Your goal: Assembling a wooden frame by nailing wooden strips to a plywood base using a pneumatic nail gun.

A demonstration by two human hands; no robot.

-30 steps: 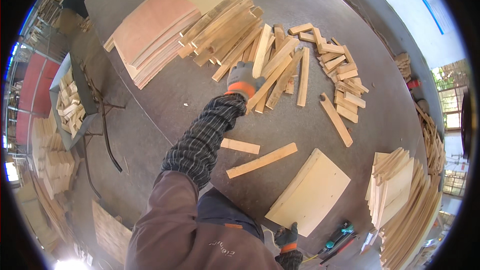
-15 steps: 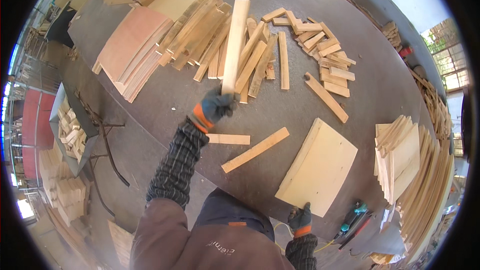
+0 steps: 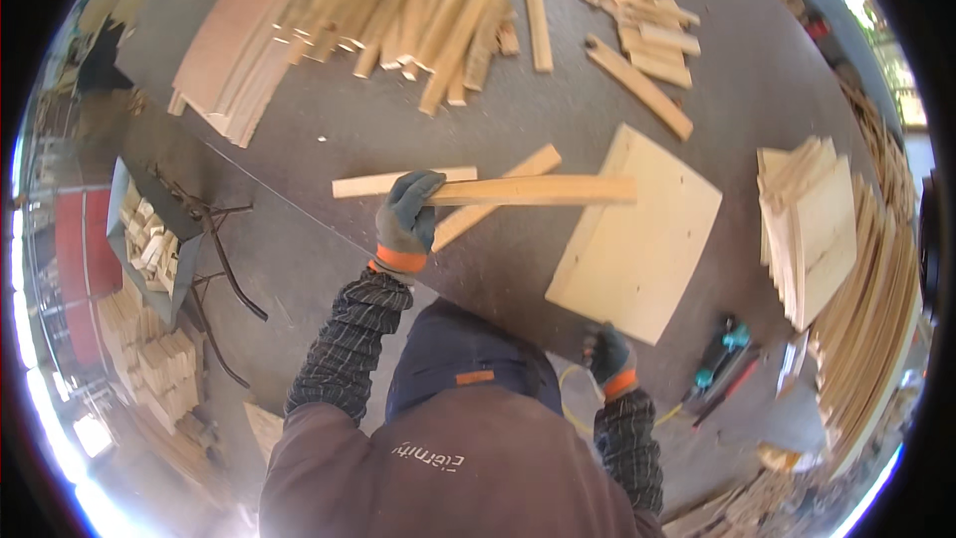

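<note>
head view: left hand (image 3: 406,211), in a grey glove with an orange cuff, is closed around the left end of a wooden strip (image 3: 543,190); fingers grasping. strip held roughly level, left to right, above the table (image 3: 388,130). its far end overlaps a pale plywood panel (image 3: 647,249) in this view; contact between the two cannot be told. below the held strip, a slanted strip (image 3: 460,226) crosses behind it; a second loose strip (image 3: 363,184) lies just to the left, partly hidden by the glove.

right hand (image 3: 609,354), same kind of glove, is at the near edge of the panel. fingers bent, somewhat blurred; whether they grip that edge or only rest by it, cannot tell.

surroundings: heap of strips (image 3: 453,15) at the far side of the table, pinkish sheet stack (image 3: 239,30) to its left, pile of short blocks (image 3: 657,35) to its right. a teal and black power tool (image 3: 722,349) lies right of the right hand. farther right, a stack of panels (image 3: 822,239). at left, a metal bin (image 3: 186,284) holding wood offcuts (image 3: 147,239).
</note>
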